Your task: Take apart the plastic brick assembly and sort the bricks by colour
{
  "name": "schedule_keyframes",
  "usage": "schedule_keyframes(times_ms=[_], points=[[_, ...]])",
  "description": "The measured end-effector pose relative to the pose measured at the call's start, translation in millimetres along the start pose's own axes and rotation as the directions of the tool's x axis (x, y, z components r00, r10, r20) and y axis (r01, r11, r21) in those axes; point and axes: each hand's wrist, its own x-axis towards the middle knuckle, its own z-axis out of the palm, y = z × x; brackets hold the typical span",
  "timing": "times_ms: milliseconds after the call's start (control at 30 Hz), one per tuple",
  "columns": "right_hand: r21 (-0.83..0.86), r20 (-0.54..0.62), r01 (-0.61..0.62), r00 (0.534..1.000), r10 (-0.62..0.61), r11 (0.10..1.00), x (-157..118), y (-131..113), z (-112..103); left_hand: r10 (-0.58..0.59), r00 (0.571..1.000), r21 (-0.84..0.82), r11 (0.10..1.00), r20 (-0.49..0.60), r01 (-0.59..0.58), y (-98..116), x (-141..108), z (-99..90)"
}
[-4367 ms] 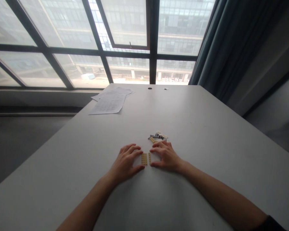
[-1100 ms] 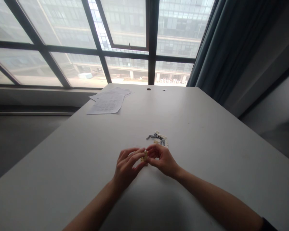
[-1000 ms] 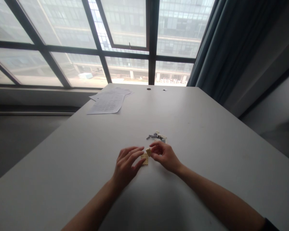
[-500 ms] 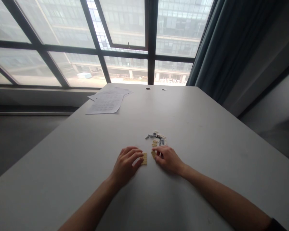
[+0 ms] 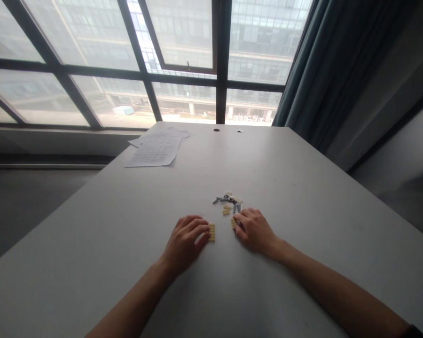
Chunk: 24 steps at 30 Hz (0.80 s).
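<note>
My left hand (image 5: 187,238) rests on the table with its curled fingers gripping the left side of a tan studded plate (image 5: 212,233). To the right, my right hand (image 5: 255,229) holds a smaller tan piece (image 5: 233,223) between thumb and fingers, apart from the plate. Two small tan bricks (image 5: 226,212) lie just beyond the gap between the hands. Behind my right fingers is a grey piece (image 5: 237,207). A loose cluster of white, grey and dark pieces (image 5: 229,198) spreads past the tan bricks. My fingers partly cover both held pieces.
The white table (image 5: 109,225) stretches toward the windows. Printed papers (image 5: 157,148) overlap at its far left, and two round holes sit near the far edge. A dark blue curtain (image 5: 310,80) hangs at the right.
My right hand has moved a little to the right, carrying the smaller tan piece away from the plate. My left hand has stayed nearly still.
</note>
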Motion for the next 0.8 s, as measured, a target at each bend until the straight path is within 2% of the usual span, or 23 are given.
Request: schedule_keyframes(times_ms=[167,367,467,667,800], points=[[-0.097,-0.025,-0.005,1.0,0.003,0.995,3.7,13.2,-1.2,-0.012,1.0,0.015,1.0,0.009,0.011,-0.1,-0.8,0.0],[-0.048,-0.106,-0.058,0.993,0.053,0.997,20.4,17.9,-3.9,-0.013,1.0,0.014,1.0,0.012,0.013,0.0,-1.0,0.5],[-0.012,-0.112,-0.02,0.994,0.018,1.0,31.0,12.9,-4.4,-0.012,1.0,0.018,1.0,0.006,0.012,-0.5,-1.0,1.0],[-0.055,-0.028,0.101,0.994,-0.102,0.993,43.3,0.9,1.8,-0.018,1.0,0.014,1.0,0.002,0.017,0.3,-0.2,0.4],[-0.042,-0.051,0.122,0.991,-0.124,0.992,43.2,-1.2,5.7,-0.015,1.0,0.02,1.0,0.002,0.015,0.9,0.2,0.0]])
